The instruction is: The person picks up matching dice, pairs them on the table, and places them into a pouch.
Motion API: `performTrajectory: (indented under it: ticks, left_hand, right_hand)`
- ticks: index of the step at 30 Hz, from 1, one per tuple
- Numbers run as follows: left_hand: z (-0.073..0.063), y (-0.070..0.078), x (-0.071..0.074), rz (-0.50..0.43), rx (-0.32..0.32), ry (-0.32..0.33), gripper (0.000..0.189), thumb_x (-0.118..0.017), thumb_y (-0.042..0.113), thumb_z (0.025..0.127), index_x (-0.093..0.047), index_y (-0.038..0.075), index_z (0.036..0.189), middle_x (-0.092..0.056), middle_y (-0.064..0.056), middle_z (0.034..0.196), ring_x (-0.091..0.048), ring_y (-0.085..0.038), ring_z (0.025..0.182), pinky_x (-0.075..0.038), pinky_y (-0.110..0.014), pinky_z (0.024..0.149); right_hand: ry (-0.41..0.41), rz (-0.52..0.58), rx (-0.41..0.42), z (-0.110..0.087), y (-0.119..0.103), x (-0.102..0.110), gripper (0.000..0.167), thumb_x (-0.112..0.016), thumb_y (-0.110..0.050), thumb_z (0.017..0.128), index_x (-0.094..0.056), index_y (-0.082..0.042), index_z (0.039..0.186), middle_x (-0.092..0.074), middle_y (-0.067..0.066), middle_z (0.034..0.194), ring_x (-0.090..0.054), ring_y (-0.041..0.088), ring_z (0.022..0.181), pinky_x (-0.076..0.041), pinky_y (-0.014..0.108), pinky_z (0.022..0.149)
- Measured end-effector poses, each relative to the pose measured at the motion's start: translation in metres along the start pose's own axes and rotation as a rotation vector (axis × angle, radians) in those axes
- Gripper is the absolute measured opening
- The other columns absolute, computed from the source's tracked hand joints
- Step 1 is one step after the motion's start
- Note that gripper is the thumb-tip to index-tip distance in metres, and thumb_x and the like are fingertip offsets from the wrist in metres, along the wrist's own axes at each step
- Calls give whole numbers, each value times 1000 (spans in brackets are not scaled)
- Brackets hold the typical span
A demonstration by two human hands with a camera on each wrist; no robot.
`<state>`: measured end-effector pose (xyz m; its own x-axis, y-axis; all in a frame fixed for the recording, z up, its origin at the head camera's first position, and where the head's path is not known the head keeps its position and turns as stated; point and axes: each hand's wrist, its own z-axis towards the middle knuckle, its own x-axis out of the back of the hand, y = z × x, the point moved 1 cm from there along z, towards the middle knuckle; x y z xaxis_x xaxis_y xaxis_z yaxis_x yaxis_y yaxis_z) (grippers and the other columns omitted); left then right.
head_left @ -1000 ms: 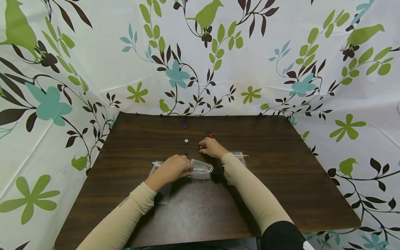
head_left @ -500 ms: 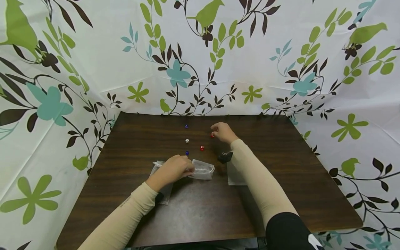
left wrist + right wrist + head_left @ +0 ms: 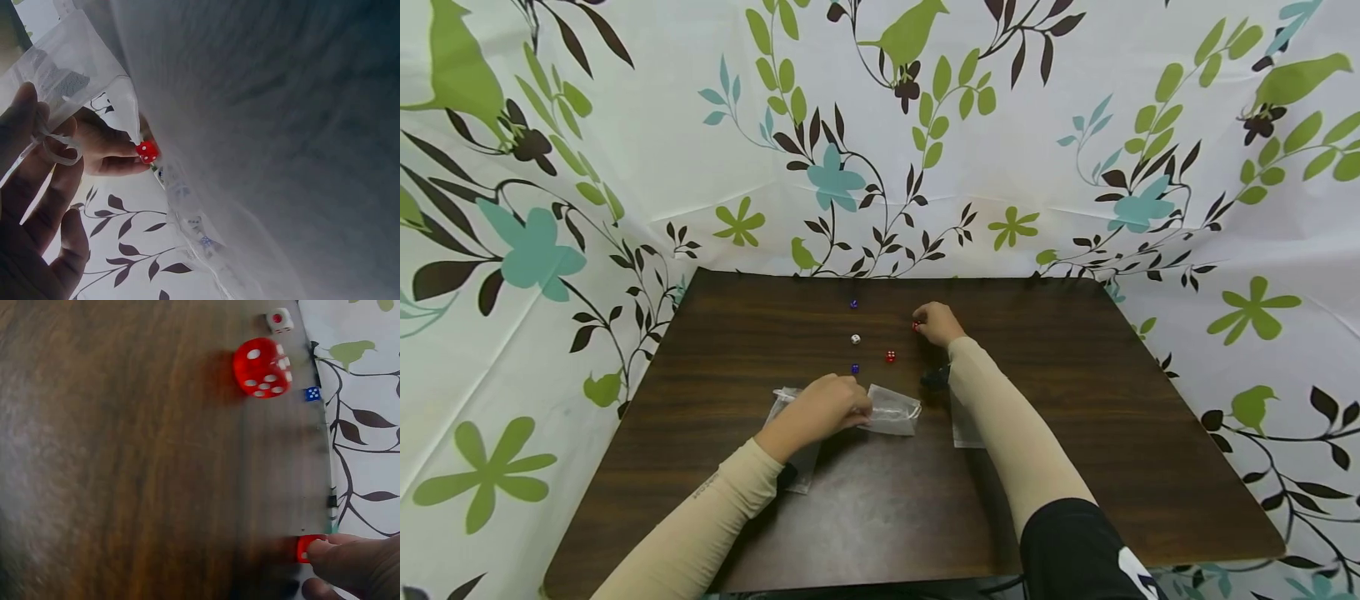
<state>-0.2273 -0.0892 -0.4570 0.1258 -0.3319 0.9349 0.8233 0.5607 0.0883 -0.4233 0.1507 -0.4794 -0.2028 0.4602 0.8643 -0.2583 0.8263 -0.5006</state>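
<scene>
My left hand (image 3: 823, 408) holds a sheer white drawstring bag (image 3: 891, 412) near the table's front middle. In the left wrist view, the bag's looped cord (image 3: 62, 150) lies between the fingers. Farther out on the right, my right hand (image 3: 938, 323) pinches a red die (image 3: 304, 548) between thumb and fingertip, at the tabletop. Another red die (image 3: 891, 356) lies nearer, left of that hand. To its left, a blue die (image 3: 855, 368), a white die (image 3: 855, 339) and a second blue die (image 3: 853, 304) form a line going away from me.
A second sheer bag (image 3: 805, 471) lies partly beneath my left wrist. Another bag (image 3: 966, 425) shows beside my right forearm, which covers part of it. The dark wood table (image 3: 1112, 467) ends at a patterned cloth (image 3: 1037, 167) hanging behind it.
My right hand has left the nearer red die standing on the table and reached farther away to the other red die, which it now pinches. The left hand stays on the bag.
</scene>
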Motion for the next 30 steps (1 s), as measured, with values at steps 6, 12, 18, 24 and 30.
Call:
performTrajectory:
  ticks: [6, 12, 18, 24, 30]
  left_hand:
    - [0, 1, 0, 8, 3, -8, 15, -82, 32, 84, -72, 22, 79, -68, 13, 77, -57, -8, 71, -45, -26, 61]
    - [-1, 0, 2, 1, 1, 4, 16, -82, 33, 83, -72, 22, 78, -67, 13, 76, -58, -9, 71, -46, -26, 61]
    - [-5, -1, 1, 17, 2, 21, 18, -81, 34, 84, -69, 22, 76, -65, 12, 73, -58, -10, 70, -46, -28, 60]
    - [-6, -4, -1, 6, 18, 28, 19, -82, 34, 83, -69, 22, 76, -65, 13, 73, -57, -10, 71, -46, -28, 62]
    - [-4, -4, -2, -11, 8, 22, 17, -82, 33, 82, -70, 23, 76, -66, 14, 74, -57, -9, 71, -47, -29, 62]
  right_hand:
    - [56, -23, 23, 1, 7, -4, 23, -67, -2, 96, -71, 4, 118, -70, 20, 118, -64, 34, 113, -51, 45, 97]
    - [84, -40, 88, -5, -3, 1, 18, -69, -5, 96, -73, 2, 112, -71, 17, 113, -66, 32, 109, -52, 44, 94]
    - [80, -11, 124, -23, -28, 10, 17, -68, -4, 96, -72, 2, 111, -71, 16, 110, -67, 28, 102, -53, 40, 88]
    - [42, -20, 148, -42, -31, 1, 15, -70, -4, 95, -71, 1, 109, -70, 15, 107, -65, 26, 98, -53, 40, 86]
    - [-76, -9, 99, -57, -22, -19, 14, -71, -6, 95, -71, -1, 108, -69, 11, 104, -64, 20, 86, -54, 33, 75]
